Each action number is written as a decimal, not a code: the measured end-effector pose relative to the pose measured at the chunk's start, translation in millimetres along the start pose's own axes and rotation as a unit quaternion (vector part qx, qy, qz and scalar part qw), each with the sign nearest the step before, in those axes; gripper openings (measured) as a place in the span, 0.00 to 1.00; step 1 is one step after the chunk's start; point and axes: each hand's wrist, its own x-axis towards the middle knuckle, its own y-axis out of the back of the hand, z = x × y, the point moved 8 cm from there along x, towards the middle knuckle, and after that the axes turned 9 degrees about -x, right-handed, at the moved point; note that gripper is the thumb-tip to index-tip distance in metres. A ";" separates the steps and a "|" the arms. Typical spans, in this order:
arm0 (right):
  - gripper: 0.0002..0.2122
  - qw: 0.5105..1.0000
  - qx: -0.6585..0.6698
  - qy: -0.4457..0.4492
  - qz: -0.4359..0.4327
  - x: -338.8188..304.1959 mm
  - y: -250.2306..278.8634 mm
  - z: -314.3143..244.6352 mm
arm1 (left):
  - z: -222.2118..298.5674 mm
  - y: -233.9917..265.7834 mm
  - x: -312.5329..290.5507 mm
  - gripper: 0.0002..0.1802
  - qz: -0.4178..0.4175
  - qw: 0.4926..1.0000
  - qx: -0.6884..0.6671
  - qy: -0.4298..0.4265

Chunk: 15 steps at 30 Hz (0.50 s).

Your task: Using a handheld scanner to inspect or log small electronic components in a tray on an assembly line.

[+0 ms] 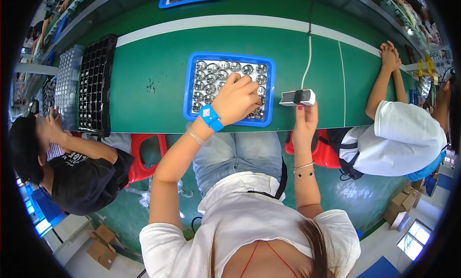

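A blue tray [190, 81] lies in front of me on the green bench, holding rows of shiny round metallic parts [211, 78]. My left hand [236, 101] reaches over its right half, palm down, fingers curled together by the parts near the right side. Its fingertips are partly hidden, so what they hold cannot be made out. Just right of the tray, at the bench's front edge, my right hand [306, 119] grips a white and grey box-shaped device [289, 98] with a black band. From its top a white cable [308, 62] runs up toward the back.
Black compartment trays [97, 83] and clear plastic trays [69, 81] stand at the left. A second blue tray [192, 0] of parts sits at the far side. Dark specks [151, 86] dot the bench. People sit on both sides; the right one's hands [390, 55] are clasped.
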 end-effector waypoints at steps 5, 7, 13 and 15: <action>0.18 1.000 -0.014 0.003 -0.022 -5.1 6.3 0.8 | 1.5 1.1 -2.6 0.05 -0.008 1.000 0.002 -0.002; 0.18 0.999 -0.015 -0.004 -0.030 -9.1 6.7 3.7 | 0.2 -2.7 -5.2 0.05 -0.008 1.000 0.015 -0.006; 0.18 0.999 -0.015 -0.016 -0.026 -19.3 2.9 6.2 | -2.5 -4.4 -3.6 0.06 -0.010 1.000 -0.001 0.005; 0.18 0.999 -0.029 -0.012 -0.028 -22.3 4.1 6.2 | 0.2 5.0 -4.5 0.07 0.007 1.000 -0.016 -0.001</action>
